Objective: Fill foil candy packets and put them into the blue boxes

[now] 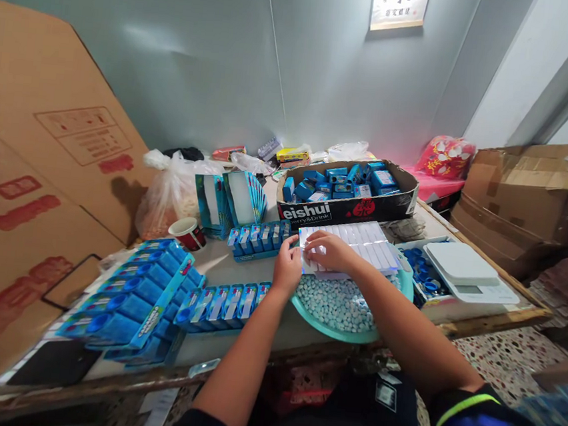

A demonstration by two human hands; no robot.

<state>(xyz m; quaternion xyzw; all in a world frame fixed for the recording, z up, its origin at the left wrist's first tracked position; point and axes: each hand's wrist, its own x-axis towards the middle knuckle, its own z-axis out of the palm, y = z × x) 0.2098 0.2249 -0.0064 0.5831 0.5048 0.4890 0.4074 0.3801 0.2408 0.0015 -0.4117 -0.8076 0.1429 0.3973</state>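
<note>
A white sheet with a row of pale strips (364,243) lies tilted over the teal basin (340,335), which holds many pale blue pellets (330,301). My left hand (289,268) grips the left edge of this sheet, thumb up. My right hand (331,251) reaches over the sheet's left end, its fingers bent and pressed together on the surface; whatever lies between them is hidden. Left of my hands stand a display card of blue boxes (259,239) and, nearer me, a second card of blue boxes (222,304).
Stacked blue packs (140,293) and a paper cup (187,233) are at left. Behind the basin sits a carton of blue boxes (347,209). A white scale (464,267) stands right, beside a tray of blue caps (424,270). A large cardboard box (40,183) walls the left side.
</note>
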